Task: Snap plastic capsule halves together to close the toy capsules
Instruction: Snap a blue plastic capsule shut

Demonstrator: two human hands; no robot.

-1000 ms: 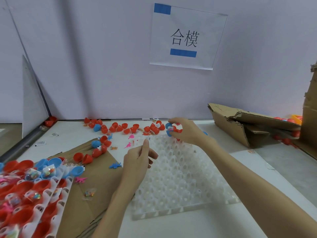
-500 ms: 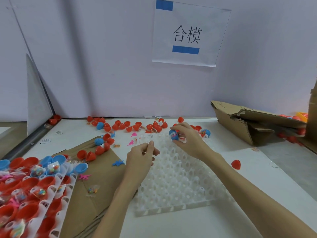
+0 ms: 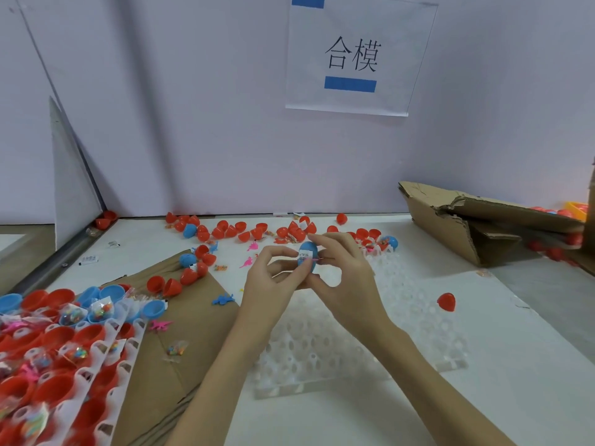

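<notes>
A blue capsule half (image 3: 307, 257) with a small label and a pink bit inside is held upright above the clear plastic tray (image 3: 363, 346). My right hand (image 3: 341, 278) grips it from the right and behind, fingers curled round it. My left hand (image 3: 273, 281) meets it from the left, thumb and fingertips pinching its side. Loose red capsule halves (image 3: 244, 231) and a few blue ones lie scattered along the back of the table. One red half (image 3: 447, 301) lies alone at the right.
White racks (image 3: 106, 349) filled with red and blue halves and toy packets sit at the lower left on flat cardboard (image 3: 180, 333). Small pink and blue toy dinosaurs lie about. A torn cardboard box (image 3: 476, 226) stands at the right by the wall.
My right hand carried the blue half from the scattered pile toward me. My left hand rose from the tray and closed in on it. A red half has rolled out at the right.
</notes>
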